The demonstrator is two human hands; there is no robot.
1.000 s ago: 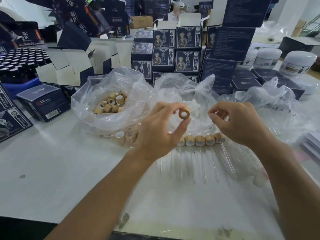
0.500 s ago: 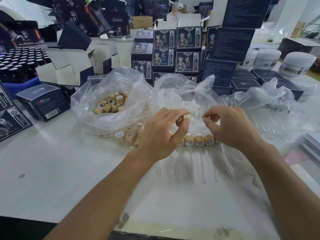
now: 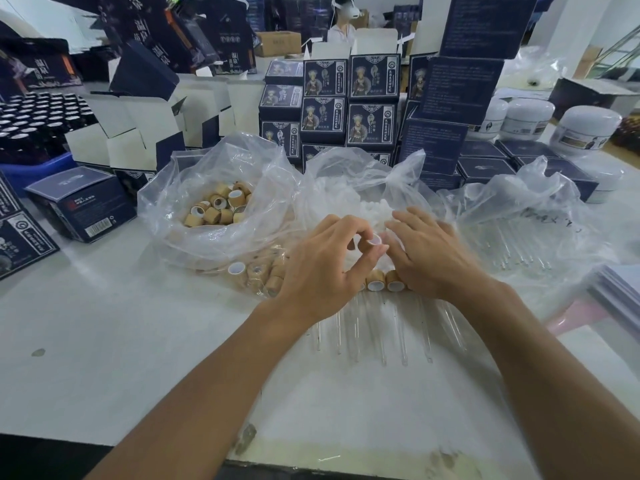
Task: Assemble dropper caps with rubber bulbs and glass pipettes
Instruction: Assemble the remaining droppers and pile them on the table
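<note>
Now that both hands have dropped from mid-air to the bulb bag (image 3: 363, 188), the left hand (image 3: 325, 261) pinches a cap (image 3: 375, 240). The right hand (image 3: 429, 251), fingers straight, reaches for a bulb; fitting likely follows

A wide white surface (image 3: 104, 334) fills the foreground, scuffed along its near edge. Behind it rise stacks of dark blue printed boxes (image 3: 349, 98) and open white-lined cartons (image 3: 138, 133) — crowding the whole far side. White jars (image 3: 588, 128) stand at the right, a blue tray of dark bottles (image 3: 38, 129) at the left. Pale walls and even, bright light — a white pillar (image 3: 575, 26) stands far right.
</note>
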